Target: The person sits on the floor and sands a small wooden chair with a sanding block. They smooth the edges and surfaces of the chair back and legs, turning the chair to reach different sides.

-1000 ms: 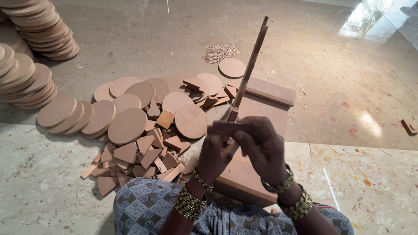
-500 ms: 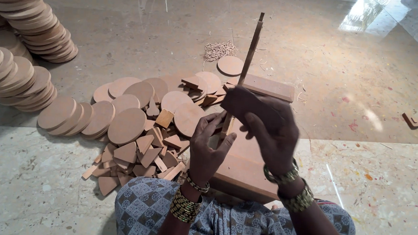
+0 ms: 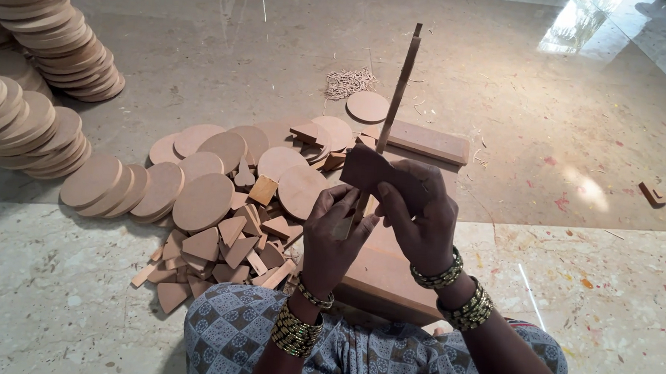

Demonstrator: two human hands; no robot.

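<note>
Hands meet over a thin upright blade [image 3: 397, 91] that rises from a wooden block [image 3: 389, 271] on the floor. The right hand [image 3: 419, 219] is closed on a dark, flat board piece [image 3: 369, 170], thumb in front and fingers behind, holding it against the blade. The left hand [image 3: 334, 237] stands half open just beside it, fingertips touching the piece's lower edge but not wrapped around it. To do this well, I judge both hands should keep the piece flat and square to the blade, with fingertips clear of its edge. Left of the block lies a heap of angular offcuts [image 3: 229, 242]; beyond it, cut discs [image 3: 205, 198] overlap in rows. Tall stacks of discs [image 3: 57, 31] stand farther left, and a second plank [image 3: 428, 141] lies behind the blade.
</note>
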